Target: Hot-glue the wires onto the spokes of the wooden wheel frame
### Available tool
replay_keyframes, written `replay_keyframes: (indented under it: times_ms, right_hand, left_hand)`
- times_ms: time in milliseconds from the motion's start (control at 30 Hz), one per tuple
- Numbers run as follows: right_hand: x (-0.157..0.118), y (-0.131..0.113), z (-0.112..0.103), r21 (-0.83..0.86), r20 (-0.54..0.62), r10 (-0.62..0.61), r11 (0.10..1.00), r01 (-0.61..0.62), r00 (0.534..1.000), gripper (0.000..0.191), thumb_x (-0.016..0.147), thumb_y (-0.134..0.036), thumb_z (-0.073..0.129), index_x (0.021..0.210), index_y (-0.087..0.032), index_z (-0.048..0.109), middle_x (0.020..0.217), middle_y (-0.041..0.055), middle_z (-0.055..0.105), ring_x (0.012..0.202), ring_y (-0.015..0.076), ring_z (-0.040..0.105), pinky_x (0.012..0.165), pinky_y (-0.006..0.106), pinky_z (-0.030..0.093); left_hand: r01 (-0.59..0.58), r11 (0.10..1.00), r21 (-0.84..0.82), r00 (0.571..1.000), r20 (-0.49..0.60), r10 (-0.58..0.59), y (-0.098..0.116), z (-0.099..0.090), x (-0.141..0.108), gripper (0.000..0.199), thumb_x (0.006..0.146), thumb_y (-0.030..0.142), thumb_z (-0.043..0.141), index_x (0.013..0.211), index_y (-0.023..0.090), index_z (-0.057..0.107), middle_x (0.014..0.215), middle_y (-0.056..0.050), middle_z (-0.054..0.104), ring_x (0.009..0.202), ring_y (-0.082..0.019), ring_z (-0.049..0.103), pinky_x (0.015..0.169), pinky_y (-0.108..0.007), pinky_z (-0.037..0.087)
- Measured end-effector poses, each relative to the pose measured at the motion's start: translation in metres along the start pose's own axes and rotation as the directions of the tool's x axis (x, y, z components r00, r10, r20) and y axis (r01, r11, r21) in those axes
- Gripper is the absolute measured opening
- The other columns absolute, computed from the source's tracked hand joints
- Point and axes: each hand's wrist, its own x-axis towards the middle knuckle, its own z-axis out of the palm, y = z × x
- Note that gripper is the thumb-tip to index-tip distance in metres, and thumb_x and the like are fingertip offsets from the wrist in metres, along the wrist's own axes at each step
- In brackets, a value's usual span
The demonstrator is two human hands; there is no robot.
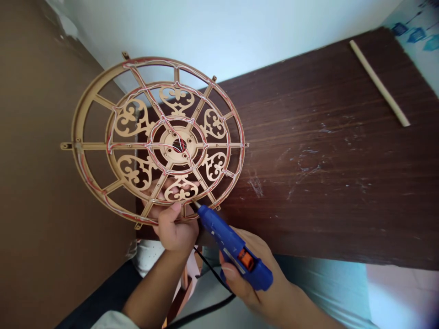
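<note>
A tan wall is rising along the left (37, 183), and a white wall (144, 32) is catching soft daylight beyond it. A dark wood-grain tabletop (308, 160) is slanting across the view, scuffed with white marks, while pale blue cloth (318, 283) is hanging below its edge above a pale floor (401, 297).

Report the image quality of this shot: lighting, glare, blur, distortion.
Head view: bright, even light; the pale wall and lower-right corner nearly wash out, a soft sheen lies on the dark wood board, the gold fretwork wheel and blue hot glue gun stay sharp, and the wide lens stretches the frame's edges.
</note>
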Motion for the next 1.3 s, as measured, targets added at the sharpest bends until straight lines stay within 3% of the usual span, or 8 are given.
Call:
replay_keyframes:
  times_ms: [133,267,600,833,933,1067,1133,1300]
  right_hand:
    - [-0.001,-0.001,0.002,0.012,-0.022,0.006,1.0,-0.006,1.0,0.037,0.12,-0.044,0.037,0.098,-0.024,0.059,0.078,0.0022,0.068,0.065,0.0195,0.066,0.063,0.031,0.057]
    - [-0.001,-0.002,0.001,-0.001,-0.017,0.026,1.0,-0.026,1.0,0.039,0.121,-0.044,0.035,0.101,-0.024,0.062,0.081,0.004,0.07,0.069,0.0206,0.07,0.067,0.031,0.059]
    - [0.001,-0.002,0.0,0.029,-0.002,0.032,0.999,-0.031,1.0,0.047,0.121,-0.05,0.032,0.097,-0.023,0.063,0.078,0.0029,0.071,0.065,0.0183,0.068,0.064,0.029,0.055]
    - [-0.001,-0.001,0.002,0.119,0.025,0.144,0.982,-0.146,0.989,0.032,0.117,-0.042,0.048,0.094,-0.024,0.06,0.081,0.001,0.07,0.071,0.0177,0.068,0.066,0.027,0.055]
    - [-0.004,-0.001,0.006,0.141,0.011,0.201,0.969,-0.201,0.98,0.032,0.116,-0.045,0.048,0.097,-0.024,0.062,0.083,0.0017,0.07,0.07,0.0181,0.067,0.066,0.028,0.055]
    - [-0.006,-0.003,0.007,0.121,0.024,0.241,0.963,-0.242,0.97,0.039,0.117,-0.05,0.045,0.094,-0.024,0.064,0.081,0.0028,0.068,0.069,0.0194,0.064,0.066,0.03,0.054]
    - [-0.01,-0.001,0.004,0.086,0.017,0.186,0.979,-0.187,0.982,0.043,0.117,-0.055,0.043,0.099,-0.024,0.068,0.085,0.0052,0.071,0.072,0.0215,0.066,0.07,0.032,0.057]
    - [-0.023,0.013,-0.005,0.057,0.17,0.049,0.997,-0.059,0.984,0.051,0.11,-0.067,0.051,0.122,-0.022,0.072,0.099,0.0108,0.076,0.086,0.0279,0.071,0.084,0.038,0.063]
  left_hand:
    - [0.005,0.975,-0.223,0.989,-0.141,-0.038,0.013,0.016,-0.001,0.017,0.076,0.028,0.066,0.09,0.029,0.057,0.093,-0.003,0.067,0.105,-0.027,0.074,0.09,-0.047,0.068]
    - [0.026,0.929,-0.368,0.99,-0.117,-0.074,0.024,0.025,0.0,0.015,0.071,0.018,0.063,0.079,0.028,0.054,0.085,0.0,0.062,0.101,-0.026,0.072,0.095,-0.045,0.063]
    - [0.088,0.887,-0.453,0.976,-0.138,-0.168,0.026,0.026,-0.001,0.021,0.064,0.016,0.065,0.082,0.027,0.064,0.086,0.0,0.062,0.085,-0.021,0.064,0.082,-0.038,0.061]
    - [0.076,0.906,-0.416,0.988,-0.089,-0.123,0.031,0.027,0.0,0.017,0.071,0.017,0.06,0.083,0.029,0.063,0.084,0.003,0.067,0.096,-0.025,0.075,0.099,-0.046,0.061]
    - [0.089,0.883,-0.461,0.977,-0.131,-0.167,0.032,0.027,0.0,0.019,0.068,0.015,0.06,0.08,0.029,0.064,0.085,0.004,0.071,0.099,-0.026,0.077,0.099,-0.045,0.062]
    - [0.174,0.867,-0.468,0.971,-0.067,-0.231,0.034,0.026,0.0,0.017,0.07,0.019,0.063,0.083,0.029,0.064,0.088,0.003,0.075,0.102,-0.028,0.078,0.098,-0.046,0.062]
    - [0.244,0.859,-0.449,0.961,-0.01,-0.278,0.035,0.024,0.001,0.013,0.07,0.024,0.065,0.083,0.028,0.064,0.092,0.002,0.078,0.101,-0.028,0.078,0.097,-0.046,0.062]
    - [0.486,0.756,-0.439,0.859,0.082,-0.505,0.037,0.015,0.008,0.01,0.069,0.029,0.072,0.077,0.024,0.07,0.081,0.001,0.077,0.08,-0.023,0.076,0.087,-0.04,0.064]
